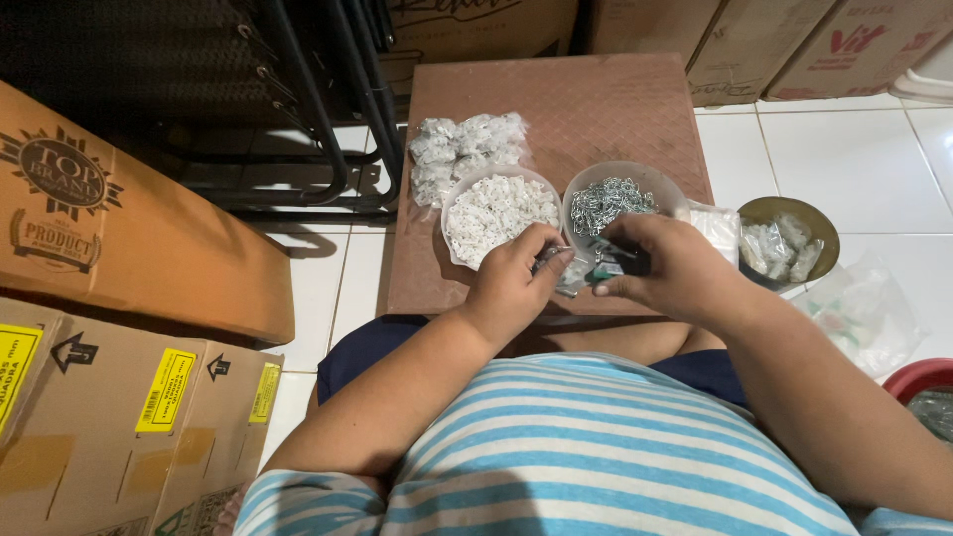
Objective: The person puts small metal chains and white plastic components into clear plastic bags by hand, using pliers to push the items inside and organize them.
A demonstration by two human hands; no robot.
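Note:
My left hand (516, 278) and my right hand (660, 266) meet over the near edge of a low brown table (596, 109). Between the fingers of both hands I hold a small clear plastic bag (586, 273) with small metal and green bits showing. Just beyond the hands stand two clear bowls: one full of small white plastic pieces (496, 210), one with silvery metal screws (611, 201). A heap of filled small clear bags (462, 147) lies behind the white bowl.
A dark round bowl (791, 238) with small packets sits on the floor to the right, beside loose plastic bags (864, 313) and a red basin (923, 377). Cardboard boxes (109, 238) stack at the left; a black metal rack (318, 109) stands behind.

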